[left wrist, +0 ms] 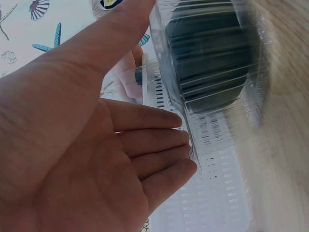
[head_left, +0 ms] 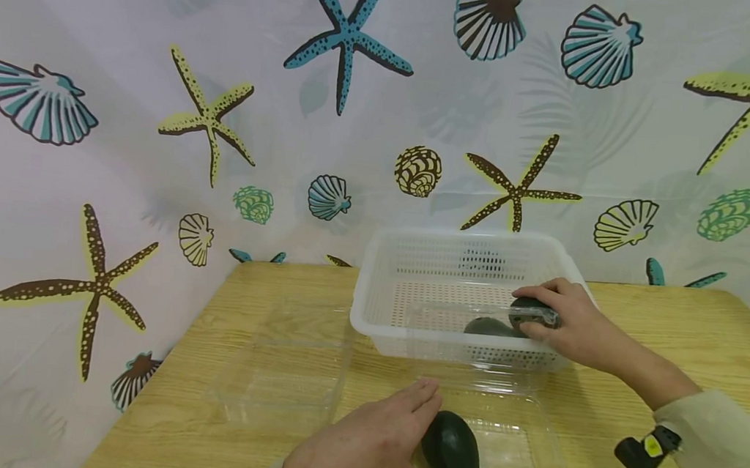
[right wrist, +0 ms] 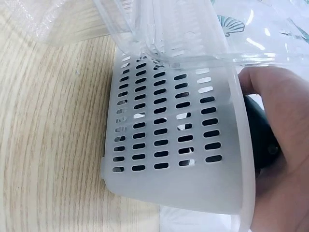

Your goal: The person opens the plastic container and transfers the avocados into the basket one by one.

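My right hand (head_left: 576,325) grips a dark green avocado (head_left: 530,314) at the right side of a white perforated basket (head_left: 370,292). A second avocado (head_left: 489,327) lies in the basket, seen through clear plastic. My left hand (head_left: 368,439) rests with straight fingers along the left side of a clear plastic clamshell box (head_left: 549,453). In the left wrist view the fingertips (left wrist: 179,137) touch its rim. Another avocado (head_left: 453,453) lies inside the box at its left. The box's raised lid (head_left: 432,349) overlaps the basket's front.
Left of the basket, another clear plastic container (head_left: 298,375) stands on the wooden table (head_left: 206,368). Behind the table hangs a cloth (head_left: 275,153) printed with shells and starfish. A small black device (head_left: 645,452) is strapped at my right sleeve (head_left: 722,445).
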`<action>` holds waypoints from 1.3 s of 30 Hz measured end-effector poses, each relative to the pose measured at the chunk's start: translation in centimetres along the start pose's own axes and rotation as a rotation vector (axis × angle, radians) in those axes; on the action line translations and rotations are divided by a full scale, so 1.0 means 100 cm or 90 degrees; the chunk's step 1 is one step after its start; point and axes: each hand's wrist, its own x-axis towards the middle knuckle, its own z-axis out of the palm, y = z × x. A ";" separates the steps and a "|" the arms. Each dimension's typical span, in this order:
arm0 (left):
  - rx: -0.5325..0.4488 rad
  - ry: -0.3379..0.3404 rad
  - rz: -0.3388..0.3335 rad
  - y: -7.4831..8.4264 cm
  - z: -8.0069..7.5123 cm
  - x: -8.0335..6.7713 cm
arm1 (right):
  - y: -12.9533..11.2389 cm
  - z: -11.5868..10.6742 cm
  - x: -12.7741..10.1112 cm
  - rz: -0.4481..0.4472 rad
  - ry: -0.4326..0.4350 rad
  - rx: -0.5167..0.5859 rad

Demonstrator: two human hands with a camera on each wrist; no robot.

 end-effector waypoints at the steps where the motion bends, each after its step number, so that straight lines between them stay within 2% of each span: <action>1: 0.002 0.001 0.001 0.000 0.000 0.000 | 0.000 0.000 0.000 -0.007 0.000 -0.005; 9: -0.002 -0.013 -0.019 0.001 0.000 0.001 | -0.001 -0.007 -0.003 -0.006 -0.067 0.057; 14: 0.003 -0.009 -0.009 0.001 0.000 0.000 | 0.000 -0.003 -0.005 -0.028 -0.098 0.090; 18: 0.012 0.003 0.002 0.001 0.001 -0.001 | 0.001 -0.002 -0.005 -0.031 -0.108 0.088; 22: 0.014 -0.004 -0.002 0.001 0.000 0.000 | 0.002 -0.001 -0.005 -0.022 -0.093 0.086; 30: 0.003 -0.007 -0.007 0.001 0.000 0.000 | 0.003 -0.002 -0.007 -0.019 -0.012 0.098; 39: 0.006 -0.008 -0.008 0.001 -0.001 0.000 | 0.001 -0.005 -0.010 -0.001 0.030 0.082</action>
